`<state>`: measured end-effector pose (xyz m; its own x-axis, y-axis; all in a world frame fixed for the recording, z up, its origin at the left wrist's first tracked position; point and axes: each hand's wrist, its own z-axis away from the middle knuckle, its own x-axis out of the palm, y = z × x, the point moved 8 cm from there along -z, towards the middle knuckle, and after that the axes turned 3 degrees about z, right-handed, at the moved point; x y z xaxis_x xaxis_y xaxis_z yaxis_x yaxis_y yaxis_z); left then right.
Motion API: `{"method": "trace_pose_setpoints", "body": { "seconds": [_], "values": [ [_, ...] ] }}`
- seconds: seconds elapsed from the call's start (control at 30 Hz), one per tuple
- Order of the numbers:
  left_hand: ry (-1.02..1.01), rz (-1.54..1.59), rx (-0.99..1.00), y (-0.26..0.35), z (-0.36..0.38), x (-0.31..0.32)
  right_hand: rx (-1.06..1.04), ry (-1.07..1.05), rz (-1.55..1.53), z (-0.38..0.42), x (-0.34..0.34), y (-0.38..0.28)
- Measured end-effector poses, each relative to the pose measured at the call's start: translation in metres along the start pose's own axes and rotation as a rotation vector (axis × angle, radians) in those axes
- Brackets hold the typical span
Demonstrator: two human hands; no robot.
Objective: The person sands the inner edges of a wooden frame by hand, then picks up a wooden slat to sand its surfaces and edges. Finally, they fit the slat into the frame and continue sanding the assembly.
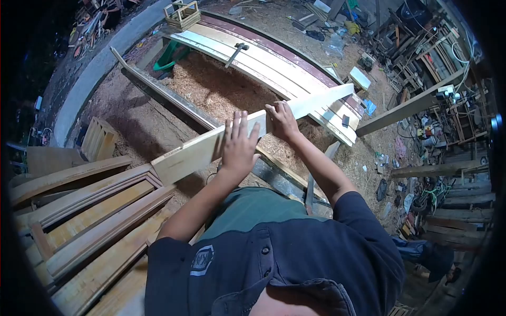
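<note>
A long pale wooden board (195, 152) slants across in front of my body, held on edge, its far end rising to the right over the workbench. My left hand (240, 147) lies against the board's face near the middle, fingers stretched out and pointing up past its top edge. Just to the right, my right hand (283, 122) has its fingers curled over the board's top edge, gripping it. The thumb side of the right hand is partly hidden. Beyond the board, a hammer (237, 53) rests on the pale planks of the workbench (269, 66).
Wood shavings (211, 87) fill the bench's middle gap. A long rail (163, 95) runs along its near side. Wooden frames (100, 210) are stacked at my left. A small wooden crate (183, 17) and a dark flat object (345, 120) sit on the bench. Clutter lines the right.
</note>
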<state>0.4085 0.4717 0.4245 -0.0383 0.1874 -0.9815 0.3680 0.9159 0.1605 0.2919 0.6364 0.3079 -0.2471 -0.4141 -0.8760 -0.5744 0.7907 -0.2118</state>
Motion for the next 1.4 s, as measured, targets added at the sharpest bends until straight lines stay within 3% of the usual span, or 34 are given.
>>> {"method": "trace_pose_setpoints", "body": {
  "seconds": [0.1,0.17,0.2,0.23,0.3,0.37,0.57,0.63,0.7,0.77,0.8,1.03,1.13,1.4],
  "values": [
    [0.066,0.028,0.054,-0.018,-0.036,0.016,0.016,0.035,-0.036,-0.041,-0.009,-0.015],
    [0.122,-0.248,-0.064,-0.040,-0.061,0.023,0.008,0.079,-0.036,-0.064,-0.021,-0.027],
    [0.046,-0.335,-0.123,-0.054,-0.074,0.034,0.015,0.076,-0.030,-0.074,-0.023,-0.031],
    [0.121,-0.331,-0.078,-0.062,-0.083,0.027,0.023,0.076,-0.022,-0.083,-0.025,-0.035],
    [0.034,-0.260,-0.089,-0.083,-0.101,0.028,0.074,0.048,-0.003,-0.094,-0.018,-0.035],
    [0.143,-0.210,0.006,-0.095,-0.106,0.024,0.076,0.103,0.024,-0.101,-0.014,-0.031],
    [0.120,-0.075,0.073,-0.111,-0.109,0.005,0.273,-0.111,0.185,-0.070,0.042,0.056],
    [0.103,-0.058,0.068,-0.120,-0.108,0.016,0.251,-0.043,0.340,-0.074,0.055,0.086],
    [0.131,-0.049,0.066,-0.132,-0.106,0.023,0.207,0.012,0.169,-0.081,0.053,0.098],
    [0.062,0.002,0.041,-0.143,-0.108,0.023,0.121,-0.272,0.115,-0.090,0.075,0.095],
    [0.057,-0.013,0.045,-0.151,-0.108,0.023,0.060,-0.161,0.114,-0.095,0.071,0.087],
    [-0.003,-0.039,0.067,-0.232,-0.117,0.027,0.066,-0.086,0.104,-0.129,0.056,0.042],
    [0.123,-0.053,0.082,-0.256,-0.126,0.017,0.139,-0.097,0.100,-0.135,0.051,0.025],
    [0.127,0.197,0.240,-0.286,-0.153,-0.012,0.202,-0.119,0.117,-0.124,0.031,0.004]
  ]
}}
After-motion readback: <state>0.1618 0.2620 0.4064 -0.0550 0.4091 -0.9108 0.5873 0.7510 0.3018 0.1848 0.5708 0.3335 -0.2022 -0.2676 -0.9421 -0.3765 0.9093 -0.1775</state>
